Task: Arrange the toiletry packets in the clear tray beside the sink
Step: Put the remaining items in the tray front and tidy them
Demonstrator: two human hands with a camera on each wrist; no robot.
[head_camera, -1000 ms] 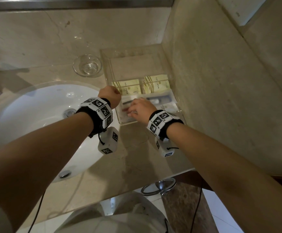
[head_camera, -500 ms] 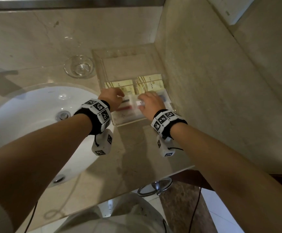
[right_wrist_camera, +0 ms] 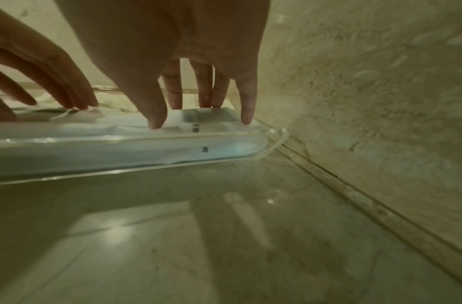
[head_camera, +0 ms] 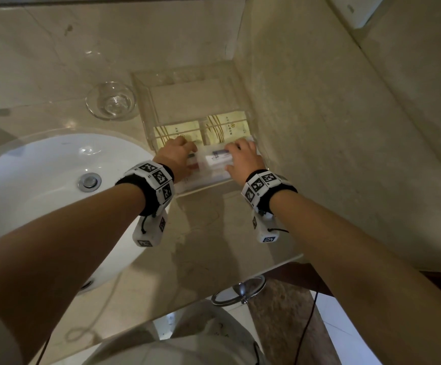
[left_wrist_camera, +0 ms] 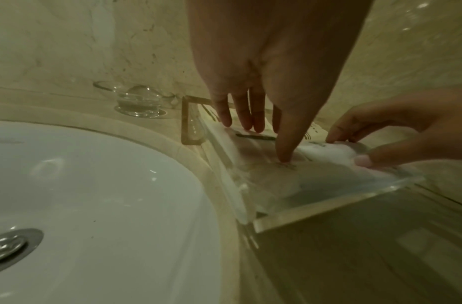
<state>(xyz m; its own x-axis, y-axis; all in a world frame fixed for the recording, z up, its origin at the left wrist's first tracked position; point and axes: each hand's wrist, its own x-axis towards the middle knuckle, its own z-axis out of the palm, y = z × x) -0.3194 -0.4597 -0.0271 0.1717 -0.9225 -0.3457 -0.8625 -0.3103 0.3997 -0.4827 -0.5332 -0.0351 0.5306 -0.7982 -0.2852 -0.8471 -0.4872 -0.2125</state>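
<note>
Head view: left hand (head_camera: 178, 158) and right hand (head_camera: 243, 160) rest on white toiletry packets (head_camera: 218, 160) in the clear tray (head_camera: 145, 101). Left wrist view: straight fingers (left_wrist_camera: 284, 144) press a packet. Right wrist view: fingertips (right_wrist_camera: 157, 117) spread, pressing the packet beneath them.

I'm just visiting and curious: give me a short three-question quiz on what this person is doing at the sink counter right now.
1. True or false: the clear tray sits on the counter between the white sink and the side wall.
2. Which item stands behind the sink, left of the tray? A) a soap bar B) a glass dish C) a towel
3. What are the left hand and the right hand touching?

Key: 1 true; 2 B; 3 the clear plastic packets in the near end of the tray, fingers extended onto them.
</note>
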